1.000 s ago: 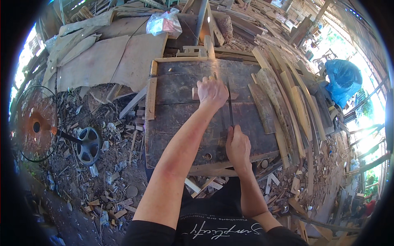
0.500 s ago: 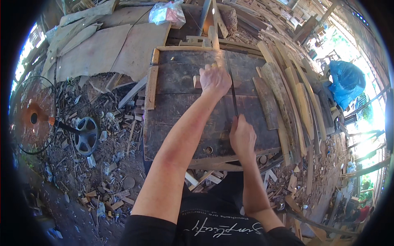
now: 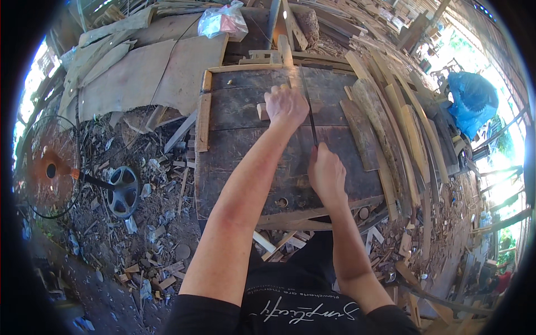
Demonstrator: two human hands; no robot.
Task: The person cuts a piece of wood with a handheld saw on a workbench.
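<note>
My left hand (image 3: 286, 105) is closed, its fingers curled over something hidden, above a small wooden block (image 3: 263, 111) on a dark, worn board worktop (image 3: 240, 156). A long, thin, dark metal tool (image 3: 311, 125) runs beside that hand toward the far edge, where a pale upright timber (image 3: 286, 50) stands. My right hand (image 3: 326, 170) is closed round the near end of the tool, low over the right half of the board. Its grip hides that end of the tool.
Wooden planks (image 3: 410, 134) lie along the worktop's right. A fan (image 3: 53, 170) stands left; plywood sheets (image 3: 139, 78) and a plastic bag (image 3: 222, 22) are beyond. A blue plastic-covered object (image 3: 472, 103) is at right. Scraps (image 3: 162, 240) litter the floor.
Both my hands sit higher in the picture than a second ago, the right one most of all, having moved forward along with the tool. The surroundings have shifted slightly with the camera.
</note>
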